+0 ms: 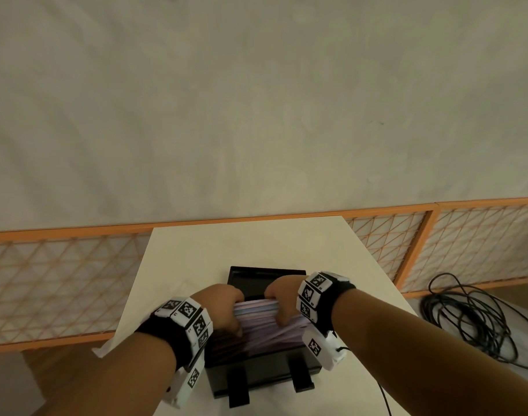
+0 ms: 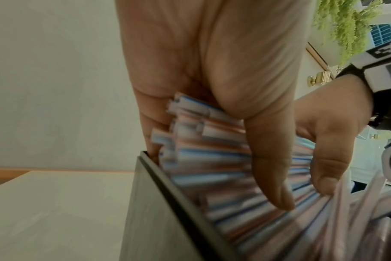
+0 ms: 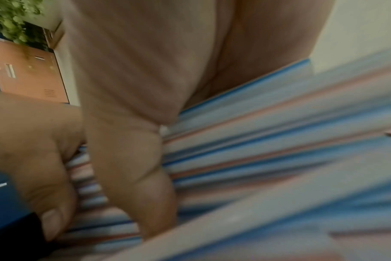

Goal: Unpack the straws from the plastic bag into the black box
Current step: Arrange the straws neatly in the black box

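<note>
A thick bundle of blue, red and white striped straws (image 1: 256,315) lies across the open black box (image 1: 258,378) on the white table (image 1: 244,241). My left hand (image 1: 225,307) grips the bundle's left end and my right hand (image 1: 282,298) grips its right part, thumbs on the near side. In the left wrist view my left hand (image 2: 223,98) curls round the straw ends (image 2: 190,134) just above the box wall (image 2: 159,220). Clear plastic bag film (image 2: 357,211) trails at the bundle's right. The right wrist view has my right hand (image 3: 134,123) wrapped on the straws (image 3: 268,159).
Two black clasps (image 1: 238,385) stick out of the box's near side. A low orange lattice fence (image 1: 406,244) runs behind the table. A coil of black cable (image 1: 467,319) lies on the floor to the right.
</note>
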Demonstrator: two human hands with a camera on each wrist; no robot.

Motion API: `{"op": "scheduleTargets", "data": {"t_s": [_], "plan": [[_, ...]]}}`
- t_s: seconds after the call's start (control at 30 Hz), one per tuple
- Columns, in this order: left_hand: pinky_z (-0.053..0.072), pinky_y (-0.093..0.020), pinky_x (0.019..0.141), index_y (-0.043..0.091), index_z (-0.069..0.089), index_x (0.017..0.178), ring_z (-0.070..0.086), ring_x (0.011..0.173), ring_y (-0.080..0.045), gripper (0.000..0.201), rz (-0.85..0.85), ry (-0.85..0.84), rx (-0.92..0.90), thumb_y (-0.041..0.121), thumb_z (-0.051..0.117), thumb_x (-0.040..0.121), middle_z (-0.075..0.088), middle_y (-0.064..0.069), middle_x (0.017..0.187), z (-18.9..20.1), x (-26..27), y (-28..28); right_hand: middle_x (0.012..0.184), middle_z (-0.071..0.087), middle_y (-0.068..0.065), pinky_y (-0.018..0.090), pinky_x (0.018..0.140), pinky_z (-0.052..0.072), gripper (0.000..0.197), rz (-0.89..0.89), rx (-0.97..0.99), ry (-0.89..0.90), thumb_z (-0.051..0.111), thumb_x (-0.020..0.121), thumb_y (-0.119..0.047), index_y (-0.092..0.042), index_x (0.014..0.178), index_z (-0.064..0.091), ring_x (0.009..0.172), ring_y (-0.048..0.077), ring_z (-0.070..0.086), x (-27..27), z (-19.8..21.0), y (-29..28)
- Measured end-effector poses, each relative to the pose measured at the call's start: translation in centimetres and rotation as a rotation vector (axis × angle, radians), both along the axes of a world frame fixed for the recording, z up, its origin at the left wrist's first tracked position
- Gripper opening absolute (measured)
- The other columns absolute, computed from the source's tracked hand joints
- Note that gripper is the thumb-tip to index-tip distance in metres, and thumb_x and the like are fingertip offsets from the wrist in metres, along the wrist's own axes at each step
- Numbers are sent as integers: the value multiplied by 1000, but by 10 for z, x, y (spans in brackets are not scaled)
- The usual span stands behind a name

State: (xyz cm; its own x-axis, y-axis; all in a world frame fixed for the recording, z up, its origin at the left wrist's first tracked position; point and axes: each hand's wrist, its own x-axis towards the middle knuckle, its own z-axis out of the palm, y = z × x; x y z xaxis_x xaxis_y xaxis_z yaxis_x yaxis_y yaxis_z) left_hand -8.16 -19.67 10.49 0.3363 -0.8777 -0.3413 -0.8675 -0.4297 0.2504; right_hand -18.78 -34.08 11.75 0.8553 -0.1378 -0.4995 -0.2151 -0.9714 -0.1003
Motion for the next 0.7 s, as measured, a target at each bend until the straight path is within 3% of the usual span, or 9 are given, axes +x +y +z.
{"op": "scheduleTargets", "data": {"t_s": [0.1,0.23,0.33,0.4,0.43,0.5,0.63,0.7], "plan": [[51,-32,77,16,66,101,63,86,-20,46,13,-20,20,37,81,63,59,4,84,1,-1,3,107,65,8,39,84,53,47,-11,25,9,74,68,-34,-14,109,61,90,25,60,-2,3,0],[53,-32,72,19,62,99,61,75,-16,49,-30,-54,47,38,82,58,60,3,84,-2,-7,5,117,62,7,40,90,52,61,-14,31,89,76,71,-36,-15,124,53,103,27,61,-6,0,2],[54,-35,74,19,58,102,64,89,-23,51,-104,-137,71,34,79,59,61,-4,102,-7,-16,1,109,63,10,33,71,51,66,46,-88,147,79,69,-34,-13,124,50,99,29,63,-10,-7,9],[56,-38,75,17,54,105,63,90,-25,53,-133,-172,104,31,79,60,60,-6,105,-11,-21,-2,101,60,10,27,54,41,67,70,-147,193,80,70,-30,-10,126,49,95,28,63,-8,-9,11],[56,-38,75,16,53,106,63,91,-26,54,-141,-181,119,29,78,60,59,-6,106,-14,-22,-3,102,60,11,27,53,38,69,84,-166,211,80,70,-28,-10,128,48,94,29,63,-7,-9,11],[53,-38,74,14,50,110,62,94,-27,55,-141,-187,136,27,76,64,58,-8,110,-18,-25,-4,110,64,14,30,60,41,71,109,-206,201,81,69,-27,-8,128,47,98,30,64,-5,-9,11],[51,-40,85,11,49,118,61,103,-31,48,-125,-226,126,25,69,76,57,-12,118,-24,-28,-2,106,66,11,33,66,49,65,118,-251,81,78,71,-27,-10,126,48,93,29,65,-6,-11,9],[50,-41,86,10,48,118,61,105,-33,44,-112,-231,121,22,65,80,58,-14,118,-24,-25,0,113,64,11,35,77,50,69,113,-228,93,80,70,-30,-11,128,48,101,29,63,-4,-7,7]]}}
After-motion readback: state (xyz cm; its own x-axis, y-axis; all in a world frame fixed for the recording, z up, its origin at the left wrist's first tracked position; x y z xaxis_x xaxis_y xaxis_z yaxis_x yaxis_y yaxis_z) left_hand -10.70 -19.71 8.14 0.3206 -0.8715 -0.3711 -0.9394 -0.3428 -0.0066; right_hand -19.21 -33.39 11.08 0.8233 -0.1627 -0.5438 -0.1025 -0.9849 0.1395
